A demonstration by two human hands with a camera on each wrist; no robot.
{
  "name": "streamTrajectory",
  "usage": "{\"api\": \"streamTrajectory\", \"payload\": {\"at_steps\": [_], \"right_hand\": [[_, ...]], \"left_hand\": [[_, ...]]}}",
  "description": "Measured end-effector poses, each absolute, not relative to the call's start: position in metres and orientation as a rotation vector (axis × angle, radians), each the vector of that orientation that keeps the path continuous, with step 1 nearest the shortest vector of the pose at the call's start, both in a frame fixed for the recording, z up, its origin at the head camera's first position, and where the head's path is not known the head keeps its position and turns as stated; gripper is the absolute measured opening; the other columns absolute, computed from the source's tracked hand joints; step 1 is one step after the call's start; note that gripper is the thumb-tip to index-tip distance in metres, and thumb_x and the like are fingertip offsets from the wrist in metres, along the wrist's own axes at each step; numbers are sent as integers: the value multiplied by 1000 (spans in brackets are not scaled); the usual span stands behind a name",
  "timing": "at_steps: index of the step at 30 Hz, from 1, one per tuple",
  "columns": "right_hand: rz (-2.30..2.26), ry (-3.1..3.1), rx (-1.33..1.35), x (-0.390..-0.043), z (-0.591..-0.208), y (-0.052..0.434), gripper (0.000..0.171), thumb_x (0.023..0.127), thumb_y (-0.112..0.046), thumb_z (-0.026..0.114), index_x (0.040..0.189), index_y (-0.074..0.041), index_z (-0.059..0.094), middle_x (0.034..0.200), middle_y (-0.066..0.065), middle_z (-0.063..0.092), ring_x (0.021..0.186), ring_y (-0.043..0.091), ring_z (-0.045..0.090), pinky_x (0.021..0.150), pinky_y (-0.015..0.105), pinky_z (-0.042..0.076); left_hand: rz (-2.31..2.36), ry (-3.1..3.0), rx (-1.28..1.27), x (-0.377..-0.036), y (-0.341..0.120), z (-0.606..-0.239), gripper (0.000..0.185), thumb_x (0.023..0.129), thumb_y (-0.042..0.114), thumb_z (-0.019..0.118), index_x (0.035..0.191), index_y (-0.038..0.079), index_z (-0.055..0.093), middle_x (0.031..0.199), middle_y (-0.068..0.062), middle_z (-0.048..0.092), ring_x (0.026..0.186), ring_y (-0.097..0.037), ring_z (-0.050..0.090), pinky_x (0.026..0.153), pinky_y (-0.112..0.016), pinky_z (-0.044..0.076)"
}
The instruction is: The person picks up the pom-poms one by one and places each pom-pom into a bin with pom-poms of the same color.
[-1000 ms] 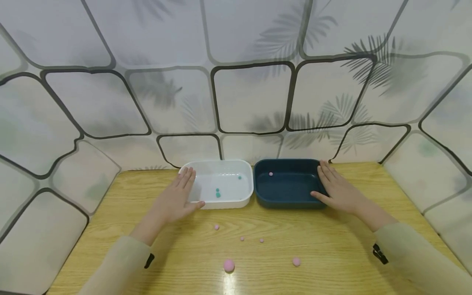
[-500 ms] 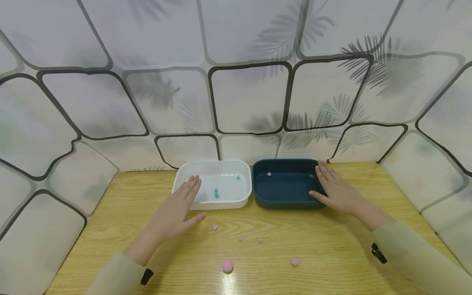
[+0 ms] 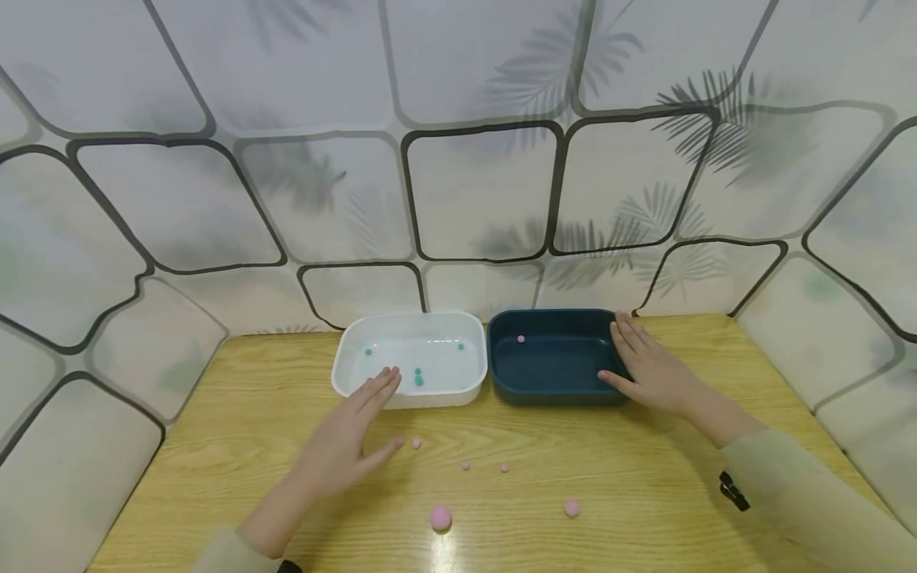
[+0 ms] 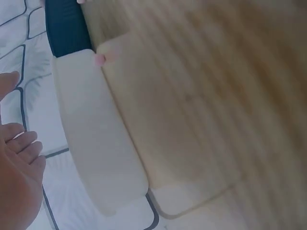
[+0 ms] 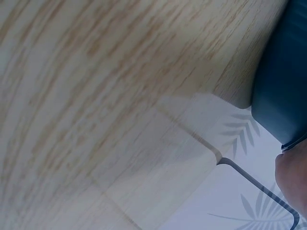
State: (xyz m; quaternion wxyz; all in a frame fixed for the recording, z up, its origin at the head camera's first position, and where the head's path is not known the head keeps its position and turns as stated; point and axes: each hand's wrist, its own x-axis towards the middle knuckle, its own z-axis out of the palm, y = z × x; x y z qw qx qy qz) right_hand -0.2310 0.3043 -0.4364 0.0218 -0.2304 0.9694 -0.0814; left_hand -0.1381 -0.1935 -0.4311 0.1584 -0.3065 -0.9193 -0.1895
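Observation:
A white tray [image 3: 344, 354] with a few small teal balls [image 3: 419, 380] stands beside a dark blue tray [image 3: 501, 382] that holds one small pink ball [image 3: 520, 339]. My left hand [image 3: 344, 442] hovers open over the wooden table [image 3: 215, 430], in front of the white tray and apart from it, holding nothing. My right hand [image 3: 648, 370] lies open against the blue tray's right end. Pink balls lie loose on the table: a big one [image 3: 440, 518], a smaller one [image 3: 571, 508], and tiny ones [image 3: 416, 444] close to my left thumb. The left wrist view shows the white tray [image 4: 91, 139], blurred.
A patterned screen [image 3: 458, 159] walls in the table at the back and both sides. The table's bare wood stretches left of the white tray and right of the blue tray [image 5: 283, 91].
My left hand has let go of the white tray's left end and drawn back toward me over the table. The white tray sits slightly further left. My right hand has stayed on the blue tray.

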Motion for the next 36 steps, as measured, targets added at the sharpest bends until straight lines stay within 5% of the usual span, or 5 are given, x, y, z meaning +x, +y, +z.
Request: {"api": "streamTrajectory", "payload": {"at_steps": [9, 16, 21, 36], "right_hand": [[-244, 3014, -732, -232, -438, 304, 98, 108, -56, 53, 163, 16, 16, 173, 37, 4, 162, 53, 6, 130, 67, 18], [-275, 3019, -737, -231, -437, 304, 98, 107, -56, 54, 162, 16, 17, 173, 37, 5, 162, 53, 6, 130, 67, 18], [-256, 3027, -742, -230, -438, 305, 97, 107, -55, 55, 162, 16, 18, 172, 38, 6, 162, 54, 8, 129, 68, 19], [-273, 3009, -714, -232, -439, 305, 98, 108, -56, 53, 163, 15, 14, 174, 36, 2, 163, 52, 4, 130, 67, 17]], "left_hand": [[-888, -2552, -830, -118, -188, -443, 82, 85, 13, 87, 158, 9, 50, 157, -15, 58, 140, -38, 58, 111, -60, 50], [-1182, -2441, -877, -117, -187, -452, 64, 84, -5, 82, 144, 1, 62, 140, -18, 70, 122, -26, 71, 104, -35, 60], [-1288, -2478, -852, -121, -188, -460, 56, 87, -6, 80, 140, -4, 63, 135, -21, 72, 119, -22, 73, 103, -32, 60], [-1460, -2644, -637, -141, -188, -482, 50, 86, -2, 84, 133, -6, 68, 120, -18, 78, 112, -36, 74, 101, -37, 61]]}}
